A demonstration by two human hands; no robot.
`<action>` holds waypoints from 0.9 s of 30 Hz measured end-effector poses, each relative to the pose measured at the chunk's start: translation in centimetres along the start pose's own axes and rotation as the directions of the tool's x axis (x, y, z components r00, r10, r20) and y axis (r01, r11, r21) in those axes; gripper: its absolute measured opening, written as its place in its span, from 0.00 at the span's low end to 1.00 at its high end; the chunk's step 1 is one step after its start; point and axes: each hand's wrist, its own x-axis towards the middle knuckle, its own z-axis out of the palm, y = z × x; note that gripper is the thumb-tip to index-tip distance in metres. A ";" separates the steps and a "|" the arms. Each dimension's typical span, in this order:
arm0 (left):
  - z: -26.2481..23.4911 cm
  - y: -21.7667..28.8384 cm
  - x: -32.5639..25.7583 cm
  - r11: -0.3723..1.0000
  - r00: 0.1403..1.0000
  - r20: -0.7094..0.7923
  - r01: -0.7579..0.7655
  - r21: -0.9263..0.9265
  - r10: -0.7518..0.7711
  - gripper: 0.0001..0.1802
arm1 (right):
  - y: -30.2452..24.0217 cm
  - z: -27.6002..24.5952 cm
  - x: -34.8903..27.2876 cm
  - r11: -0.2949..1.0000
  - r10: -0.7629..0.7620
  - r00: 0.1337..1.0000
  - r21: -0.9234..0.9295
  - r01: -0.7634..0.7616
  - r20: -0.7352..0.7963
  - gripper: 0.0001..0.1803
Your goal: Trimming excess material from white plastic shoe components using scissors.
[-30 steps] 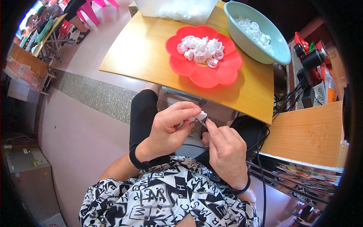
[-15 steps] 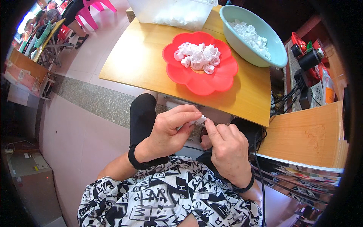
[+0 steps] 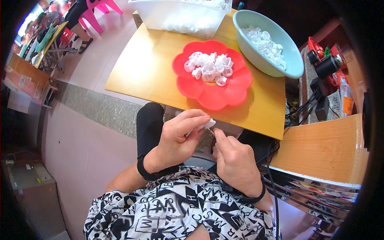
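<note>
My left hand [image 3: 176, 138] pinches a small white plastic piece [image 3: 209, 124] between thumb and fingertips, held over my lap just short of the table's near edge. My right hand [image 3: 236, 162] meets it from the right, its fingertips touching the same piece; what it grips beyond that is hidden. Ahead on the wooden table [image 3: 144, 72] a red flower-shaped plate [image 3: 212, 94] carries a heap of similar white pieces [image 3: 208, 68].
A pale green bowl [image 3: 280, 64] with several white pieces stands behind the plate on the right. A white tub [image 3: 180, 16] sits at the table's far edge. A wooden shelf unit [image 3: 320, 148] with cables and bottles stands to my right. Pink chairs [image 3: 100, 8] stand far left.
Both hands stay together on the white piece, with only slight finger shifts. The view has moved a little, so the table and plate sit slightly differently in the picture.
</note>
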 end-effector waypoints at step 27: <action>-2.7 -2.4 7.8 0.775 0.993 0.006 -0.093 0.625 0.115 0.11 | 7.9 -0.4 4.7 0.040 0.579 0.808 0.994 0.104 -0.108 0.09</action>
